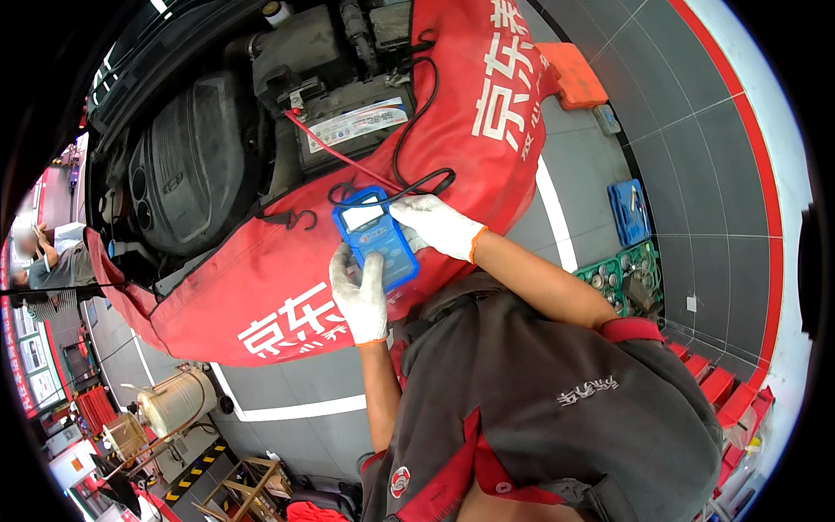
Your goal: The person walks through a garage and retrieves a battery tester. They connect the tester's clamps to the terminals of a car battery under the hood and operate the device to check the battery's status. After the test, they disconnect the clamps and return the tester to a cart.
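Observation:
Both my hands wear white work gloves and hold a blue handheld battery tester [387,244] with a pale screen. My left hand [359,296] grips its lower left side, with the thumb over the keypad. My right hand [437,227] is closed around its upper right edge, and those fingertips are partly hidden. A red lead [335,148] runs from the tester area to a clamp at the car battery [357,126], which carries a white label. The black lead [399,148] loops over the fender cover toward the battery's far right side.
A red fender cover [209,313] drapes the car's edge beside the engine cover [196,165]. On the floor at right are an orange case [571,76], a blue tool case [628,213] and green trays of sockets [602,280]. At left are another person [61,265] and a cream tank [178,400].

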`<move>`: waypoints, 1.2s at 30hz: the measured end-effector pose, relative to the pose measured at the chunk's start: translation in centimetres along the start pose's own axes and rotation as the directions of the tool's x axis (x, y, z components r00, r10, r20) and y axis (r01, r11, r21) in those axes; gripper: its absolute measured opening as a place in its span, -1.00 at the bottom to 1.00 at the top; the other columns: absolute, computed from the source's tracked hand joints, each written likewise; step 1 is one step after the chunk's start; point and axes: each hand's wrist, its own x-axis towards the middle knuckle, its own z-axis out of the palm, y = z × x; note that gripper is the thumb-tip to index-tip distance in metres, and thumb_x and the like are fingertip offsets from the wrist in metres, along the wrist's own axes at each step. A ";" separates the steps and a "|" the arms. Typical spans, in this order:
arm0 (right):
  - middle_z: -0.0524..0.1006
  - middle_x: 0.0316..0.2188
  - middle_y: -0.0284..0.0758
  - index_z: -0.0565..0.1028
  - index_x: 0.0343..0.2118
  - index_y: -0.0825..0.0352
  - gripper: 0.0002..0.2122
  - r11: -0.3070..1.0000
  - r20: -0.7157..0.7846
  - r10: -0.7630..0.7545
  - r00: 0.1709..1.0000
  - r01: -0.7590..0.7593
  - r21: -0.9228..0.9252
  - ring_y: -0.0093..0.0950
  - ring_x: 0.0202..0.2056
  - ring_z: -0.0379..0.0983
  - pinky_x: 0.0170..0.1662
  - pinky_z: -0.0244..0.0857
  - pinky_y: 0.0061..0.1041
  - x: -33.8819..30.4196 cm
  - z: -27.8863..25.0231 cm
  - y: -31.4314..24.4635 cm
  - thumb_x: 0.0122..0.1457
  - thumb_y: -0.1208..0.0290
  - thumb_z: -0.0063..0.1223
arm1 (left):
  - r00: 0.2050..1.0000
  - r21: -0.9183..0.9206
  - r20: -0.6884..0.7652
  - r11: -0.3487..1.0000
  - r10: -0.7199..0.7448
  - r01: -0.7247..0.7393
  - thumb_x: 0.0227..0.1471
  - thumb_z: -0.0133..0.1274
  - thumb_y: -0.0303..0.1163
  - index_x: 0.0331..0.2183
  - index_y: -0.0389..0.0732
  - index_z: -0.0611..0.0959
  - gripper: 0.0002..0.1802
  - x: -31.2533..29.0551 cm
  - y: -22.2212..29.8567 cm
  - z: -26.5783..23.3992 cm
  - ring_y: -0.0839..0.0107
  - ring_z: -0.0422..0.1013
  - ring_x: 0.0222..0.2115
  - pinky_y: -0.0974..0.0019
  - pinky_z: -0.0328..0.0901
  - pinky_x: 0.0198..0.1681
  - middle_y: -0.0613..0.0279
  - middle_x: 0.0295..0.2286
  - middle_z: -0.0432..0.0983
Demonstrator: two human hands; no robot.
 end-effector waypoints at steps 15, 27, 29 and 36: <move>0.62 -0.30 -0.24 0.58 -0.14 0.42 -0.70 0.568 0.165 0.146 0.975 0.054 -0.821 -0.51 -0.30 0.54 -0.19 0.44 -0.51 -5.7 -9.5 -8.7 0.23 0.30 -0.02 | 0.993 0.055 -0.082 0.995 -0.084 0.088 -0.11 0.30 -0.30 0.02 -0.44 0.46 -0.31 -0.7 1.7 1.9 0.33 0.36 -0.14 0.30 0.29 -0.03 0.05 -0.09 0.35; 0.50 -0.07 -0.22 0.53 -0.05 0.31 -0.49 -0.506 0.298 -0.587 0.753 -0.054 -0.861 -0.28 0.09 0.31 0.18 0.10 -0.17 11.0 -13.5 -19.6 0.03 0.02 0.10 | 0.916 0.121 -0.401 0.992 0.005 0.047 0.04 0.24 -0.21 -0.05 -0.45 0.52 -0.43 -1.3 2.6 5.0 0.47 0.37 -0.31 0.40 0.32 -0.20 0.14 -0.23 0.49; 0.57 -0.22 -0.26 0.61 -0.25 0.27 -0.53 -0.571 0.283 -0.516 0.809 -0.078 -0.817 -0.36 -0.04 0.39 0.08 0.10 -0.20 12.5 -13.4 -19.3 0.04 -0.10 0.07 | 0.914 0.102 -0.405 0.992 -0.030 0.077 0.05 0.21 -0.22 -0.04 -0.45 0.52 -0.44 -1.2 1.7 4.5 0.48 0.36 -0.34 0.41 0.32 -0.24 0.15 -0.27 0.50; 0.62 -0.41 -0.27 0.59 -0.26 0.28 -0.58 -0.518 0.322 -0.430 0.843 0.061 -0.853 -0.30 -0.19 0.50 -0.02 0.17 -0.26 14.2 -13.5 -19.6 0.10 -0.04 0.06 | 0.845 0.055 -0.530 0.991 -0.075 0.122 0.05 0.21 -0.27 -0.07 -0.44 0.53 -0.49 -1.8 2.1 5.9 0.53 0.32 -0.38 0.47 0.29 -0.31 0.21 -0.29 0.48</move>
